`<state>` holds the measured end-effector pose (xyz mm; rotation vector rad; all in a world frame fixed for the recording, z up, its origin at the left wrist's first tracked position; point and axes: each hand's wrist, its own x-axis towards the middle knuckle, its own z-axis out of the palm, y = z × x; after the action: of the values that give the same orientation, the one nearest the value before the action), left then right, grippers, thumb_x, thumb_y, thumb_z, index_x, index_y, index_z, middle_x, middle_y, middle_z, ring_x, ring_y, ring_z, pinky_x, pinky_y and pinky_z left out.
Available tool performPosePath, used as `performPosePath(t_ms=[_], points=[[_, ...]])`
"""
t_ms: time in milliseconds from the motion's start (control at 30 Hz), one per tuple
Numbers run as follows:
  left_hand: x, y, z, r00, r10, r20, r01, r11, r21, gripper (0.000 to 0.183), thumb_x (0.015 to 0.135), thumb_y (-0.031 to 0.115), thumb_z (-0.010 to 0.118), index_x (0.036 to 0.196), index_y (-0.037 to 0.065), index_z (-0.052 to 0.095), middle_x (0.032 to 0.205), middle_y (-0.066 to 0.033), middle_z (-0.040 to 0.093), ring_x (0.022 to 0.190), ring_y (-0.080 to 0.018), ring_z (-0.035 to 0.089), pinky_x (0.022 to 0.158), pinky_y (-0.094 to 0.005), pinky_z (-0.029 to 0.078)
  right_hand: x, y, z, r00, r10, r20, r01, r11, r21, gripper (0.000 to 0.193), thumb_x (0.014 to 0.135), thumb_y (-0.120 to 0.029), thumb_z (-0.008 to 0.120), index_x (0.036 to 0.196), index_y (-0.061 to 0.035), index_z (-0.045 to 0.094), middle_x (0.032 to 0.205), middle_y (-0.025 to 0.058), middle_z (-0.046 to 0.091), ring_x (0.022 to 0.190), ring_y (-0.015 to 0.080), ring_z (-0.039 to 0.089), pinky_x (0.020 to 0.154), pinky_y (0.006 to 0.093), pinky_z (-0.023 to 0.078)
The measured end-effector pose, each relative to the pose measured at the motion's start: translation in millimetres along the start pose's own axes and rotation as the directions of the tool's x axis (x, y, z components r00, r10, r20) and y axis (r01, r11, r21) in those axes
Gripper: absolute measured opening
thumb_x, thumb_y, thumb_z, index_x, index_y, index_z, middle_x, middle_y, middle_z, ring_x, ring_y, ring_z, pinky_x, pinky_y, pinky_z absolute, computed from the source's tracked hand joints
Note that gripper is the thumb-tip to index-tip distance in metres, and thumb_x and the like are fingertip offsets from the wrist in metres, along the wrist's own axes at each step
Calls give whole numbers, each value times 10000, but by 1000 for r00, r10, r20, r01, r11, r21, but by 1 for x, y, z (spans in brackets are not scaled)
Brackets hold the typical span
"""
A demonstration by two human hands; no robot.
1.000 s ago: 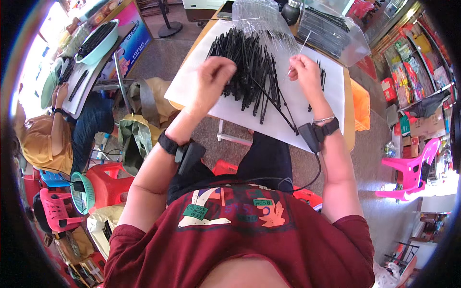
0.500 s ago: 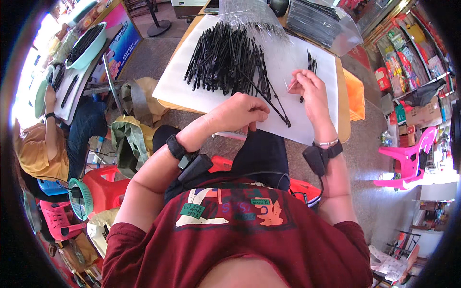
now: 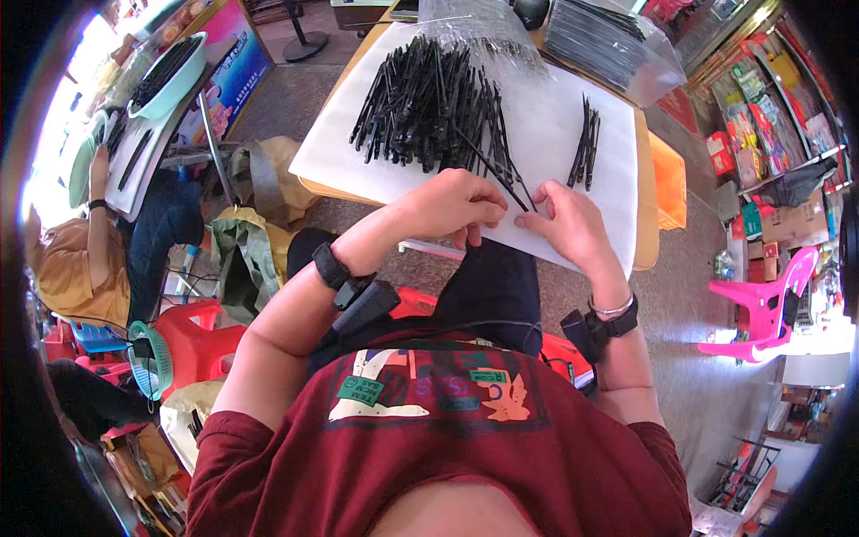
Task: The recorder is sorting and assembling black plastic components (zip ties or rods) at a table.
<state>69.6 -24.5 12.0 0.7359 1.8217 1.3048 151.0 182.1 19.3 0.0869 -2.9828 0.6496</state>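
Observation:
A big heap of thin black sticks lies on the white sheet covering the table. My left hand is just in front of it, fingers curled down and tips hidden, so what they hold does not show. Two loose black sticks slant from the heap toward my right hand. Its thumb and forefinger close around their near ends, partly covering them. Beyond that hand, a small separate bunch of black sticks rests on the sheet.
Clear plastic sleeves and a transparent bin stand at the table's back. An orange crate is beyond the right edge. To the left are a red stool, a pale green basin of black sticks and another person.
My right hand has moved left and nearer, from beside the small bunch to the ends of the slanting sticks. The small bunch now shows fully. My left hand stays nearly in place.

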Motion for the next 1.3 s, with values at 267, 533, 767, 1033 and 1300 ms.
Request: performPosePath(t_ms=[267, 533, 767, 1033, 1300], points=[[2, 3, -2, 999, -3, 38, 2, 999, 33, 269, 909, 126, 540, 1100, -56, 589, 865, -94, 659, 639, -126, 641, 544, -254, 558, -4, 29, -1, 992, 123, -18, -121, 988, 92, 188, 783, -192, 642, 773, -9, 600, 619, 111, 598, 588, 287, 593, 566, 380, 443], [13, 14, 30, 993, -11, 113, 43, 957, -285, 349, 912, 179, 568, 1172, -50, 521, 896, -107, 652, 697, -177, 671, 635, -274, 566, -8, 3, -21, 892, 233, 387, -447, 338, 828, 163, 863, -206, 612, 824, -48, 616, 598, -68, 489, 505, 11, 389, 452, 183, 277], [15, 1, 31, 995, -9, 95, 68, 765, -641, 326, 881, 47, 545, 1148, -86, 415, 933, -188, 636, 809, -292, 677, 708, -343, 582, 5, -4, -12, 956, 201, 213, -283, 453, 845, 185, 916, -181, 525, 900, -29, 629, 638, -37, 523, 479, 8, 343, 428, 174, 254], [-21, -7, -4, 998, -40, 51, 59, 865, -498, 242, 953, 82, 451, 1158, -33, 393, 972, -167, 613, 818, -294, 675, 677, -343, 595, 40, 17, 17, 962, 233, 141, -247, 528, 813, 264, 889, -172, 510, 1033, 10, 633, 853, 72, 670, 492, 40, 391, 439, 196, 311], [-14, 8, -3, 991, 80, -107, -130, 752, -646, 258, 972, 98, 401, 1210, -1, 407, 951, -105, 537, 798, -229, 637, 689, -328, 570, 71, -11, 34, 972, 97, 212, -232, 524, 820, 252, 900, -186, 525, 1031, 8, 617, 659, -18, 510, 534, 65, 429, 473, 217, 346]])
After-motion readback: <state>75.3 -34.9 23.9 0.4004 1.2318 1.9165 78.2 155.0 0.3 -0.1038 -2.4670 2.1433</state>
